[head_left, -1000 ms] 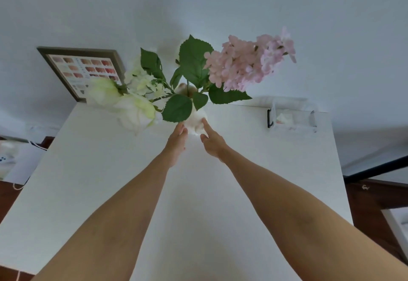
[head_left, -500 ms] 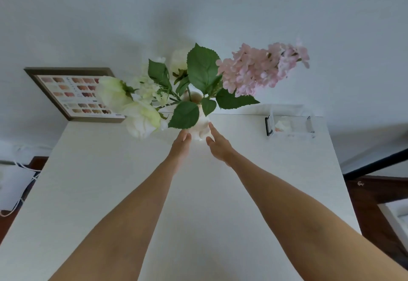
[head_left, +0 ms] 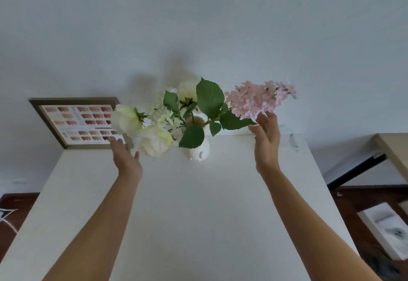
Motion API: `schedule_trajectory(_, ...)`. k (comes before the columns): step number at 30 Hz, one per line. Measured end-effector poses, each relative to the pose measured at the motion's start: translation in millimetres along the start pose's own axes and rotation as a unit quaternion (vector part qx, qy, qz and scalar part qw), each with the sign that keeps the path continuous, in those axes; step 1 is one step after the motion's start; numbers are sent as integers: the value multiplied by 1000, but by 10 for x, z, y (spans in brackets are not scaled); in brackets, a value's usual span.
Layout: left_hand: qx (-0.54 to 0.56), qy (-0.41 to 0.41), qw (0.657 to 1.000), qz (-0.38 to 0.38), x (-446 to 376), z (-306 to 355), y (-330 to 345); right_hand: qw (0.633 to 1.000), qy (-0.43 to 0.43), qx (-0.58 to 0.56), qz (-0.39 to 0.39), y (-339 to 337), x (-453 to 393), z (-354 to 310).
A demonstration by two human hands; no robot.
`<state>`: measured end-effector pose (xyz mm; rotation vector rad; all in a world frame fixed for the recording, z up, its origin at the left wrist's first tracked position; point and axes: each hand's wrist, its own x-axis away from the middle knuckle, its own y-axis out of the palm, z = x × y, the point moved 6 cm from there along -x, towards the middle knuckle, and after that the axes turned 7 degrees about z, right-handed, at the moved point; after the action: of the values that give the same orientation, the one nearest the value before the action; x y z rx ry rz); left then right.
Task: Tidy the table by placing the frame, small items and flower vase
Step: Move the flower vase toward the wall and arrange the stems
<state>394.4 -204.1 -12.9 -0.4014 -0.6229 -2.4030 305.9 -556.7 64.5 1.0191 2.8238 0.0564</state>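
Now both hands spread open (holding nothing), left hand [head_left: 125,156] and right hand [head_left: 266,139] flanking the flower vase [head_left: 198,148].

no legible text, brand or number found. the frame [head_left: 77,122] carries a printed chart of colour swatches with small lines that may be captions, too blurred to read.

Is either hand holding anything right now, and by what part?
Nothing is held: left hand and right hand are open; the vase stands free.
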Motion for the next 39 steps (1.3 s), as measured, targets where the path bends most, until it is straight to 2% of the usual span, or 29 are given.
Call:
schedule_trajectory(2, 13, -4, 999, -51, 4, 111, 196, 998, -17, 30, -46, 162, 2, -120)
schedule_trajectory(5, 25, -17, 992, -126, 78, 193, 458, 998, 5, 61, -32, 305, -30, -162)
schedule_trajectory(11, 12, 24, 986, -165, 282, 371, 782, 994, -8, 105, -14, 624, -193, -322)
schedule_trajectory(18, -83, 87, 960, -254, 420, 469, 1179, 980, -62, 182, -53, 1084, -331, -489)
schedule_trajectory(22, -146, 103, 951, -254, 392, 476, 1271, 961, -89, 250, -79, 1277, -385, -418)
schedule_trajectory(29, -227, 91, 942, -230, 259, 388, 1283, 945, -75, 300, -101, 1338, -377, -138)
schedule_trajectory(36, -277, 108, 922, -249, 240, 362, 1294, 949, -55, 296, -92, 1262, -383, -65)
schedule_trajectory(39, -253, 76, 936, -233, 183, 348, 1176, 957, -50, 275, -77, 1162, -345, -48)
